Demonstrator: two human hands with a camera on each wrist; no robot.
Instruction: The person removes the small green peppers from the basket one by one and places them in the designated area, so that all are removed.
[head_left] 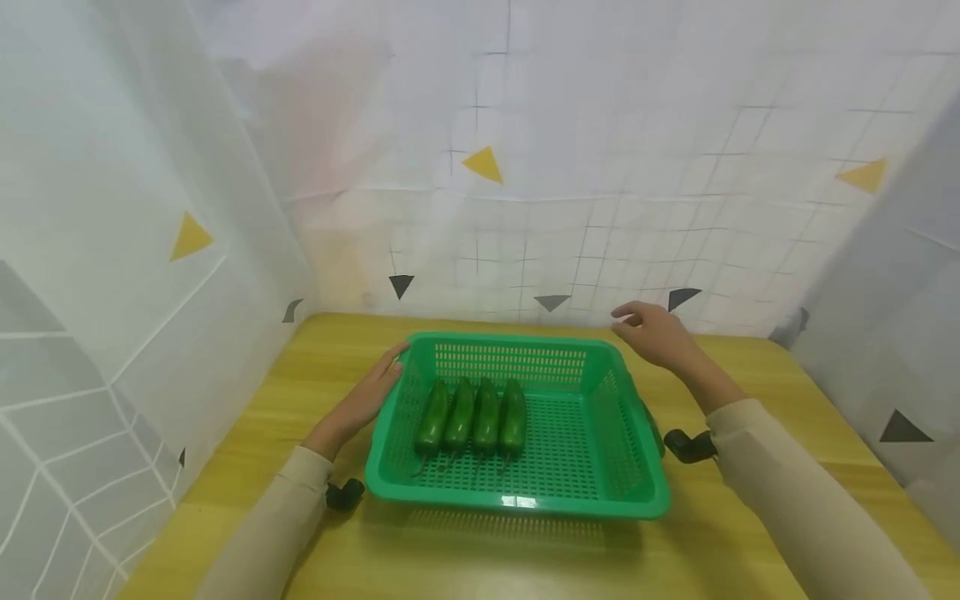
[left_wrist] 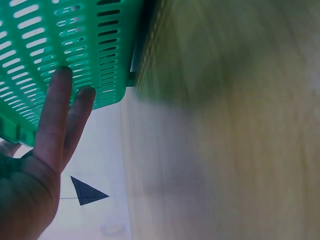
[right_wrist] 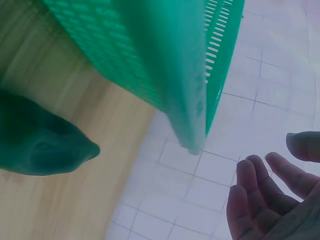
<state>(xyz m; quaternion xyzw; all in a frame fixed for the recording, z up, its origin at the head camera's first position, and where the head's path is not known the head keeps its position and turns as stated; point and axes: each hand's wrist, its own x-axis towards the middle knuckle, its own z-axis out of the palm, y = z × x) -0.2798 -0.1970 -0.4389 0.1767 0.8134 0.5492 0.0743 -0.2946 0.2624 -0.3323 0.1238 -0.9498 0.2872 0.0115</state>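
Note:
Several long glossy green peppers [head_left: 487, 417] lie side by side in the left half of a green plastic basket [head_left: 517, 505], their thin stems toward the near side. My left hand [head_left: 365, 398] touches the basket's left rim near the far corner. In the left wrist view, two straight fingers of the left hand [left_wrist: 42, 150] rest along the slotted outer wall. Beyond the basket's far right corner, my right hand [head_left: 656, 335] is raised with loosely bent fingers and holds nothing. Another dark green pepper [right_wrist: 42, 137] lies on the table outside the basket's right wall, mostly hidden in the head view.
The basket stands on a yellowish wood-grain table [head_left: 247, 467]. A white sheet [head_left: 570, 242] with thin lines and triangles hangs behind it, and similar sheets close both sides. A dark wrist device [head_left: 690, 446] sticks out from the right sleeve, close to the basket.

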